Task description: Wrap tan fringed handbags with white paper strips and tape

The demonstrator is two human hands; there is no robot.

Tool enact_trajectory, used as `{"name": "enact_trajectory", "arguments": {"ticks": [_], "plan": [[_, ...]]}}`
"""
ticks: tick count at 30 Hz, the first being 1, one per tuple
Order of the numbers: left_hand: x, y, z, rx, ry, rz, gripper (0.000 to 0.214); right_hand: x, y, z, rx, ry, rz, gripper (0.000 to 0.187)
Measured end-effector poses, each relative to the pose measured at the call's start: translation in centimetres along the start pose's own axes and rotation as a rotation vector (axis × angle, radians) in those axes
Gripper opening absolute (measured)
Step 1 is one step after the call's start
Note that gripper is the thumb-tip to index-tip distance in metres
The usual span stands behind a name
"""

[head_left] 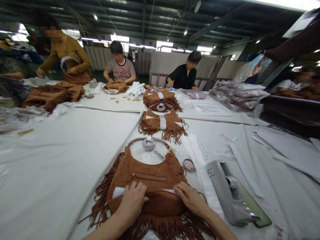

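A brown suede fringed bag (150, 176) lies flat on the white table (62, 160) in front of me, its handle wrapped in clear film. A white paper strip (118, 192) runs across the bag's lower part. My left hand (132, 201) presses down on the strip and the folded suede with fingers curled. My right hand (191, 198) lies on the bag's right side, fingers pressed on the strip's other end. Fringe (165, 228) spreads out below both wrists.
A grey tape dispenser (228, 193) stands right of the bag, with a tape roll (189, 165) near it. More wrapped fringed bags (163, 123) lie in a row farther back. Three people work at the far side; white paper strips are scattered to the right.
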State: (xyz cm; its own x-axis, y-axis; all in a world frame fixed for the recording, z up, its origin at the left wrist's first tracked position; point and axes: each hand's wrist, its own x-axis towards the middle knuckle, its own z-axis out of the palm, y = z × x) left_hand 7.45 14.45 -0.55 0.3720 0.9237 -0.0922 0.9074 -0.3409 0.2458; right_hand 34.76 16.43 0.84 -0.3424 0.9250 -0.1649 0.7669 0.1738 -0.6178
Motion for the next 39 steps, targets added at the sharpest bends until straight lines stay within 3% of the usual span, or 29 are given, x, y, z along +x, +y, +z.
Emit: {"name": "enact_trajectory", "arguments": {"ticks": [3,6,9,13,17,21,24,29,33,36,39], "plan": [[0.1,0.0,0.0,-0.005,-0.014,-0.012,0.008,-0.8,-0.5,0.6,-0.019,0.035,0.009,0.020],[0.3,-0.1,0.2,-0.013,-0.017,-0.019,0.011,-1.4,-0.6,1.7,-0.107,0.093,0.032,0.035],[0.7,-0.4,0.3,0.000,-0.025,0.016,0.013,-1.5,-0.1,3.0,-0.195,0.155,0.031,0.033],[1.3,-0.5,0.7,0.028,-0.021,0.040,0.011,-1.3,0.7,4.1,-0.300,0.236,-0.072,0.023],[1.4,-0.5,1.1,0.045,0.024,0.043,0.012,-1.4,0.4,3.6,-0.377,0.307,-0.178,0.021],[1.4,-0.6,1.4,0.048,0.056,0.050,0.014,-0.6,-1.6,3.2,-0.400,0.284,-0.271,0.032],[1.4,-0.7,1.8,0.045,0.064,0.050,0.015,0.7,-2.9,4.2,-0.399,0.219,-0.296,0.043],[1.3,-1.5,1.9,-0.081,0.060,0.034,0.014,2.2,-3.2,6.1,-0.452,0.200,-0.294,0.027],[1.1,-2.8,1.0,-0.221,-0.021,0.084,0.037,2.1,-2.6,6.5,-0.447,0.275,-0.339,0.020],[0.6,-3.4,0.1,-0.172,-0.068,0.126,0.035,2.0,-2.2,6.7,-0.431,0.311,-0.358,0.021],[-0.1,-3.2,0.1,-0.039,0.003,0.088,0.032,1.9,-1.9,7.0,-0.402,0.338,-0.356,0.024]]}}
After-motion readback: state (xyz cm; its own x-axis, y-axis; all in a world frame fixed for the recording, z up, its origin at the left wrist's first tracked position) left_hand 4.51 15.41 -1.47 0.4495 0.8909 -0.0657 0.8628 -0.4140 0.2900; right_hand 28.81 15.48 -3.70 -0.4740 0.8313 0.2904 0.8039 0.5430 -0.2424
